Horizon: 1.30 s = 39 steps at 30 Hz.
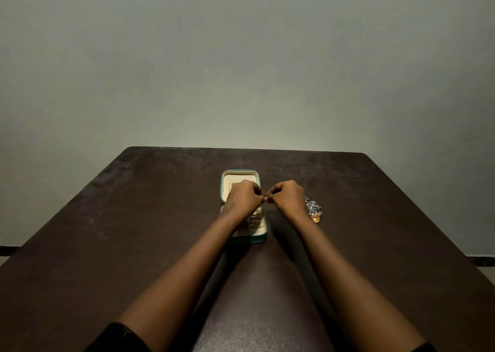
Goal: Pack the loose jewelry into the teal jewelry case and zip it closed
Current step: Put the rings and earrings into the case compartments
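Note:
The teal jewelry case (224, 184) lies open on the dark table, its cream lid at the far side and its tray near me with several small pieces inside. My left hand (242, 196) hovers over the case. My right hand (286, 195) is just right of it. Their fingertips meet and pinch one tiny piece between them; it is too small to identify. A heap of silver jewelry (312, 205) with an orange piece (316, 218) lies on the table right of my right wrist.
The dark brown table (134, 244) ends at a plain grey wall behind. Its far edge runs just beyond the case.

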### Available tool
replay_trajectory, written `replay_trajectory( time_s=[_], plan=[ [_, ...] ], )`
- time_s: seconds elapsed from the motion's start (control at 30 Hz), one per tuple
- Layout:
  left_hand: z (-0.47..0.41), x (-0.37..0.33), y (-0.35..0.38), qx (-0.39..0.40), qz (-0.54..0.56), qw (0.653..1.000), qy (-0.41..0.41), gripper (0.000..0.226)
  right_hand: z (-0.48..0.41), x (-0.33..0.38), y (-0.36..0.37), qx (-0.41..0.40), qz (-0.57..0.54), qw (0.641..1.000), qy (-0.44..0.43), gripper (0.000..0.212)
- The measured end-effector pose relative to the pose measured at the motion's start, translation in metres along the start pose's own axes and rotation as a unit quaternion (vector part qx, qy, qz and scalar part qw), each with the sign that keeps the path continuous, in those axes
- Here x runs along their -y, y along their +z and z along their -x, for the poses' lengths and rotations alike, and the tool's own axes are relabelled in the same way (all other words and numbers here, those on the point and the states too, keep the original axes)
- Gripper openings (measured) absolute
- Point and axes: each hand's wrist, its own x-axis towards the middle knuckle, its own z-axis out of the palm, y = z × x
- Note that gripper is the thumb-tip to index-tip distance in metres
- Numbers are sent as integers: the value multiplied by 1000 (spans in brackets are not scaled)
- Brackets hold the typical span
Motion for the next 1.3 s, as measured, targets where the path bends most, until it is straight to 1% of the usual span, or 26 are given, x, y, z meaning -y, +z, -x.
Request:
replay_trajectory(
  time_s=[0.17, 0.33, 0.47, 0.67, 0.8, 1.03, 1.13, 1.2, 1.23, 1.3],
  plan=[
    [-6, -20, 27, 35, -17, 999, 13, 22, -9, -30, -30, -40, 1, 998, 57, 14],
    [-10, -28, 46, 68, -44, 996, 21, 27, -16, -64, -56, -63, 29, 994, 83, 12],
    [-16, -33, 56, 82, -66, 994, 18, 25, -18, -85, -66, -40, 76, 992, 94, 14],
    [-18, -40, 65, 94, -118, 988, 29, 27, -16, -96, -68, 11, 86, 993, 83, 19],
    [-18, -44, 68, 95, -145, 984, 37, 27, -15, -97, -63, 12, 60, 995, 80, 21],
    [-21, -43, 64, 90, -158, 982, 48, 26, -17, -100, -56, 20, 61, 995, 73, 17],
    [-23, -43, 64, 96, -155, 982, 47, 24, -18, -104, -53, 18, 46, 996, 79, 15],
    [-24, -44, 64, 100, -156, 981, 49, 24, -18, -105, -51, 2, 27, 996, 80, 14],
    [-24, -45, 65, 102, -159, 981, 50, 24, -17, -105, -51, -10, 3, 997, 82, 12],
    [-25, -46, 67, 108, -161, 980, 51, 24, -16, -106, -48, -26, -111, 988, 100, 5]
  ],
)
